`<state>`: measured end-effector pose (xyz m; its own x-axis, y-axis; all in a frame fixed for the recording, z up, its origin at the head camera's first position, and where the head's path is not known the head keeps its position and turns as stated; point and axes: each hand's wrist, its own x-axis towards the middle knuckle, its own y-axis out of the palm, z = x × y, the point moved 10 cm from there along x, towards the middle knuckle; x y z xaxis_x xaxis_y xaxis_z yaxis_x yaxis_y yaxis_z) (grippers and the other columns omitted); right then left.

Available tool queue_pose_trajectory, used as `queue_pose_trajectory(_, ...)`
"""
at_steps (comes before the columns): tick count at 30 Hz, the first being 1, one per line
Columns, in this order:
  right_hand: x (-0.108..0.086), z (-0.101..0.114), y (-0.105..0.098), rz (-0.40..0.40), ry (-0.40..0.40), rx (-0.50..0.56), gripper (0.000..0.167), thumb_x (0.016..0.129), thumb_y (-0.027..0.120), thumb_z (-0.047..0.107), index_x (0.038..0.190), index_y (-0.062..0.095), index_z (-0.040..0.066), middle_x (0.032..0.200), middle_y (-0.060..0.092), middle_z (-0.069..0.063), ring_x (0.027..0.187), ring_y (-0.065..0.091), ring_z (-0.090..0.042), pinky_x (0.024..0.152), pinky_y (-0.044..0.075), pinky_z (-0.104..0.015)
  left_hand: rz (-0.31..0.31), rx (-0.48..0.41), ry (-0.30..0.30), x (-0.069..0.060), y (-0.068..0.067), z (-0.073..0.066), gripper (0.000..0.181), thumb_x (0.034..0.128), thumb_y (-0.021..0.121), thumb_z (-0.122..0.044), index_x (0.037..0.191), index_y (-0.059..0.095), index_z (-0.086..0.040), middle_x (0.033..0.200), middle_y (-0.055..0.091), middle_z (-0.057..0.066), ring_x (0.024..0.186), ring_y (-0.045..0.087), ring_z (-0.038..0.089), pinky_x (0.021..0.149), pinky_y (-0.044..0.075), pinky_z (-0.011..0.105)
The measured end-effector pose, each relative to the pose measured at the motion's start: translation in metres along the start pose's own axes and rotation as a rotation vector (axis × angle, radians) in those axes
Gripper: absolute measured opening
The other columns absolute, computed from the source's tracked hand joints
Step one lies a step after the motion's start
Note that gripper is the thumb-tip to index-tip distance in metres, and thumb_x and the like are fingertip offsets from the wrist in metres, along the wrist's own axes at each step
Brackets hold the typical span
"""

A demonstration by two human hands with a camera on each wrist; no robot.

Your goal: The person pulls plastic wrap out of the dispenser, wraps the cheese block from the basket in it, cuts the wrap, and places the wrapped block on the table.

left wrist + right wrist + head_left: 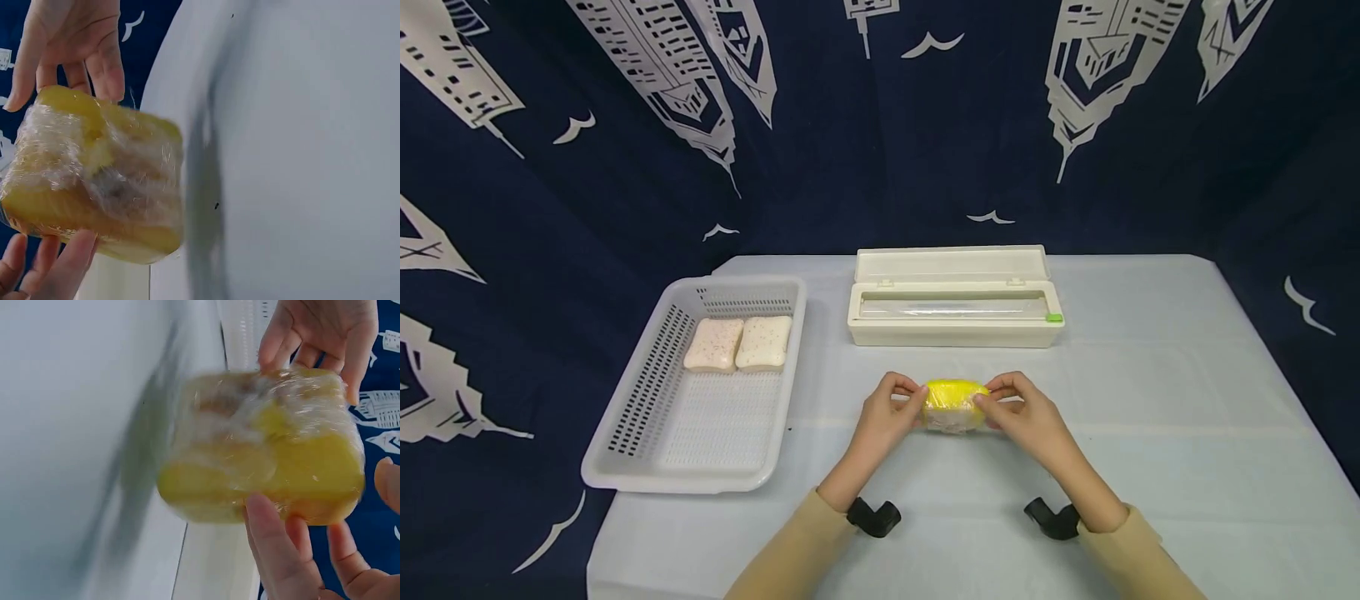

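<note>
A yellow block (955,407) wrapped in clear cling film is held up over the table between both hands. My left hand (889,417) pinches its left end with thumb and fingers. At the right end, my right hand (1028,417) grips it the same way. Both wrist views show the block close up: rounded corners, wrinkled shiny film and brownish patches under it. In the left wrist view, fingertips of the left hand (56,269) touch its lower edge. The right wrist view shows the right hand (294,562) below the wrapped block (269,450).
Behind the hands stands a cream cling film box (955,333), lid raised, with a film roll (951,309) inside and a green tab at its right. On the left sits a white perforated basket (700,467) holding two pale speckled blocks (713,345). Dark printed cloth surrounds the table.
</note>
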<state>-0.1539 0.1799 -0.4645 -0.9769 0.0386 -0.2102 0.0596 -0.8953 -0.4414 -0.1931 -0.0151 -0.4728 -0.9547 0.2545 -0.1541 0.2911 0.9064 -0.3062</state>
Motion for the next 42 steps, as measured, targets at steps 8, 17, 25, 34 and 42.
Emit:
queue_pose_trajectory(8,-0.022,-0.014,0.011,-0.003,-0.001,-0.038,0.038,0.082,0.081,0.019,0.103,0.053,0.002,0.117,0.062,-0.019,0.112,0.065,-0.037,0.076,0.058,-0.026,0.118,0.025,0.076,-0.014,0.010,0.014,0.035,0.0827,0.078,-0.007,0.104,0.051,-0.003,0.115,0.062,0.017,0.115,0.065,0.032,0.088,0.057,0.029)
queue_pose_trajectory(17,-0.035,-0.031,0.041,0.026,-0.103,-0.175,0.041,0.068,0.088,0.005,0.091,0.053,0.005,0.098,0.051,-0.008,0.100,0.067,-0.026,0.081,0.057,-0.024,0.194,0.246,0.118,-0.028,0.027,0.038,0.040,0.0724,0.084,0.002,0.092,0.050,-0.008,0.103,0.057,0.004,0.103,0.065,0.024,0.089,0.055,0.024)
queue_pose_trajectory(25,-0.028,-0.023,0.029,0.078,-0.124,-0.254,0.030,0.078,0.083,0.022,0.091,0.058,0.011,0.099,0.062,-0.005,0.096,0.068,-0.026,0.079,0.059,-0.036,0.127,0.420,0.081,-0.037,0.022,0.043,0.043,0.0733,0.086,-0.010,0.090,0.047,-0.009,0.083,0.046,-0.001,0.075,0.045,0.010,0.065,0.043,0.019)
queue_pose_trajectory(34,0.017,-0.017,0.017,0.184,-0.183,-0.224,0.038,0.096,0.049,0.001,0.133,0.057,0.001,0.134,0.060,-0.019,0.127,0.053,-0.041,0.100,0.047,-0.057,0.302,0.464,-0.112,-0.067,0.035,0.049,0.026,0.0892,0.072,-0.036,0.085,0.061,-0.012,0.068,0.059,-0.004,0.057,0.048,0.009,0.051,0.039,0.021)
queue_pose_trajectory(42,0.015,-0.020,0.031,0.207,-0.121,-0.260,0.038,0.095,0.050,0.004,0.132,0.058,0.000,0.131,0.062,-0.021,0.123,0.056,-0.041,0.099,0.048,-0.055,0.249,0.391,-0.131,-0.067,0.041,0.050,0.047,0.0872,0.074,-0.036,0.115,0.059,-0.002,0.095,0.068,0.002,0.077,0.062,0.014,0.061,0.051,0.028)
